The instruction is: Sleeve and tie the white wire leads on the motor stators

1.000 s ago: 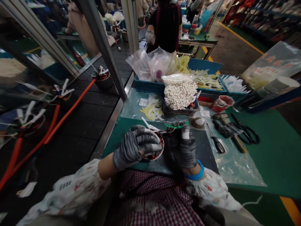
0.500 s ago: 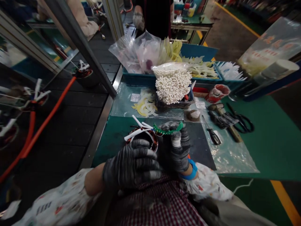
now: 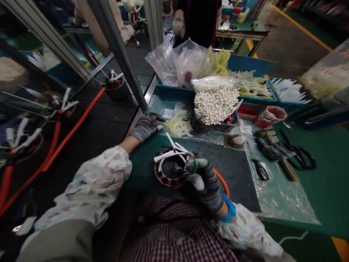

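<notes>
A ring-shaped motor stator (image 3: 171, 182) with copper-coloured windings sits on the bench in front of me. White sleeved leads (image 3: 169, 156) stick out of its top. At its right side, my right hand (image 3: 208, 183), in a grey striped glove, pinches a curved green circuit board (image 3: 194, 166); fingers hide part of the board. My left hand (image 3: 148, 126), gloved alike, reaches to the bench's left edge with thumb and fingers apart, nothing visible in it. Just right of its fingertips lie thin curved yellow and white strips (image 3: 180, 125) on a plastic bag.
A bundle of white tubes (image 3: 215, 105) stands behind the strips, before blue bins (image 3: 170, 92). To the right lie a screwdriver (image 3: 260, 167), a hammer (image 3: 289, 170) and black scissors (image 3: 302, 154). An orange cable (image 3: 222, 180) runs beside my right hand. Another person (image 3: 196, 22) stands across the bench.
My left hand has moved from beside the stator forward and left to the strips. My right hand has brought the green board down against the stator's right side. The view has shifted left.
</notes>
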A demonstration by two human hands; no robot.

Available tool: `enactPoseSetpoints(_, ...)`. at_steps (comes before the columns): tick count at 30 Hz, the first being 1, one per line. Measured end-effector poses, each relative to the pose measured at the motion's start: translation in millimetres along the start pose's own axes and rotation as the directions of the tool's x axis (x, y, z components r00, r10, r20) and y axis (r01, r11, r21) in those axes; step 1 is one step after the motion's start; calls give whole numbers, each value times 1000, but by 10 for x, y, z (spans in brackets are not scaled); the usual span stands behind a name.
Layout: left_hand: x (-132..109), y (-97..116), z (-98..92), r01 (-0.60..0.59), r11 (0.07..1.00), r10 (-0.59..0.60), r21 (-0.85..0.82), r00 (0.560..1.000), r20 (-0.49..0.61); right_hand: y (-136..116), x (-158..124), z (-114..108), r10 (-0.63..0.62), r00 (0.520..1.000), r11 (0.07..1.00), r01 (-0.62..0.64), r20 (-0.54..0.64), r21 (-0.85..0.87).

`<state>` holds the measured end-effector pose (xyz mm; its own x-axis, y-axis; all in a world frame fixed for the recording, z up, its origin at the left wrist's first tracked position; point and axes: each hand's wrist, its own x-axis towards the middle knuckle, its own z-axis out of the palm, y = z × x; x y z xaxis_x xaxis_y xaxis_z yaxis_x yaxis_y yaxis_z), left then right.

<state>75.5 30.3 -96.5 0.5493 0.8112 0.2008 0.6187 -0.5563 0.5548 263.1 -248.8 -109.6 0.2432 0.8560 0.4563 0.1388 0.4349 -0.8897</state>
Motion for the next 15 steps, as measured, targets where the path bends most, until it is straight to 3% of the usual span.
enactPoseSetpoints(4,271,210,188,-85,988,66,132,988,139,8,-22,-48,19,998,1000,-20,57,6)
enactPoseSetpoints(9,521,539,368,-238,936,164,260,947,277,1,-11,-37,-1,999,999,0,34,34)
enactPoseSetpoints(15,579,648,451,-371,853,241,367,904,354,-15,43,-27,-83,996,995,81,43,53)
